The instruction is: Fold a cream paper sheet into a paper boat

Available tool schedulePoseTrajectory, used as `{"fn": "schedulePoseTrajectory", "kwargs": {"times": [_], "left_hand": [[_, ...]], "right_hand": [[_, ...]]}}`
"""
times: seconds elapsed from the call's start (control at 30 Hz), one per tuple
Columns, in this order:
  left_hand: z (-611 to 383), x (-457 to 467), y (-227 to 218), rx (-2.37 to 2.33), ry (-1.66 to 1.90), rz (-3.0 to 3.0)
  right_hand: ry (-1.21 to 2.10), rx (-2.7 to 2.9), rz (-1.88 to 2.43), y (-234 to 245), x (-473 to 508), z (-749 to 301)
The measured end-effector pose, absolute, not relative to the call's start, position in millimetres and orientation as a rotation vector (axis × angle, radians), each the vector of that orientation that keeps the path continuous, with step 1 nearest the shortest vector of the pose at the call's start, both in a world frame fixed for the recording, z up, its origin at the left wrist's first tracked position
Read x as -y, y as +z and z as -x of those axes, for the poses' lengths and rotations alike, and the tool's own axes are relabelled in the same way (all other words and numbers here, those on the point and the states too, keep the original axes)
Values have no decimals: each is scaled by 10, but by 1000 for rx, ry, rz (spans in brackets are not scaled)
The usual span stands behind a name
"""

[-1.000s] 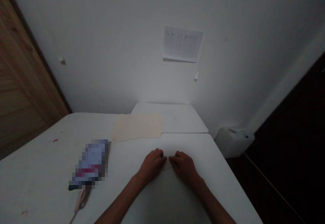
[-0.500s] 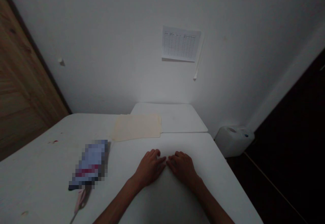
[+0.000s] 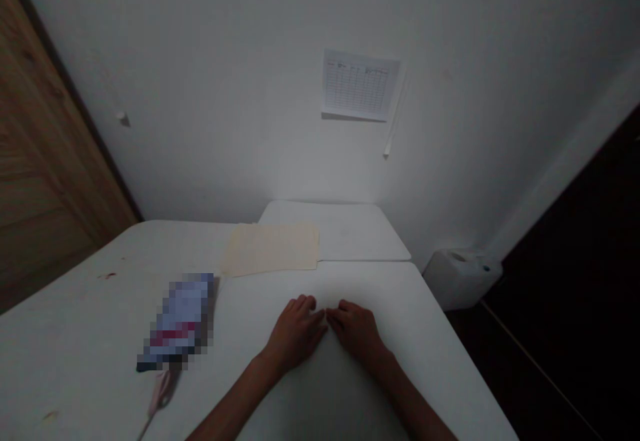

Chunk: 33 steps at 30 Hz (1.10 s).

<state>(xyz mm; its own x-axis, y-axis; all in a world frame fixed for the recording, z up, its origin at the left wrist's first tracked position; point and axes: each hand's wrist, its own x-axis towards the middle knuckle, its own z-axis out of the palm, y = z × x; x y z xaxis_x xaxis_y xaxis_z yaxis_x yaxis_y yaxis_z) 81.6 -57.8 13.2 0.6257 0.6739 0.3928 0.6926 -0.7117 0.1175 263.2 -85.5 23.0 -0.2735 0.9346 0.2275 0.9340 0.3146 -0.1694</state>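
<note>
Head view: one left hand (image 3: 295, 332) and one right hand (image 3: 356, 328) lie flat, empty, on one table (image 3: 80, 341), closer than before.

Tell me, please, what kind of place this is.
Probably a plain workroom or small office: a white plastic table, a printed grid sheet fixed to the white painted wall, and a cream paper folder on the table.

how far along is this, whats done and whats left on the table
Done: nothing finished shows; it is too dim to tell a crease or a sheet under the palms. In hand: the left hand and right hand lie flat on the white table, fingertips meeting. Waiting: the cream folder beyond them and the pink-handled tool beside the blurred packet lie untouched.
</note>
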Motion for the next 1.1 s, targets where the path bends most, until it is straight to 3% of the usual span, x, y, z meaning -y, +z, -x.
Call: {"fn": "schedulePoseTrajectory", "kwargs": {"times": [1.1], "left_hand": [[-877, 639, 101, 1189, -736, 2887]], "right_hand": [[-220, 2232, 1929, 184, 1268, -3051]]}}
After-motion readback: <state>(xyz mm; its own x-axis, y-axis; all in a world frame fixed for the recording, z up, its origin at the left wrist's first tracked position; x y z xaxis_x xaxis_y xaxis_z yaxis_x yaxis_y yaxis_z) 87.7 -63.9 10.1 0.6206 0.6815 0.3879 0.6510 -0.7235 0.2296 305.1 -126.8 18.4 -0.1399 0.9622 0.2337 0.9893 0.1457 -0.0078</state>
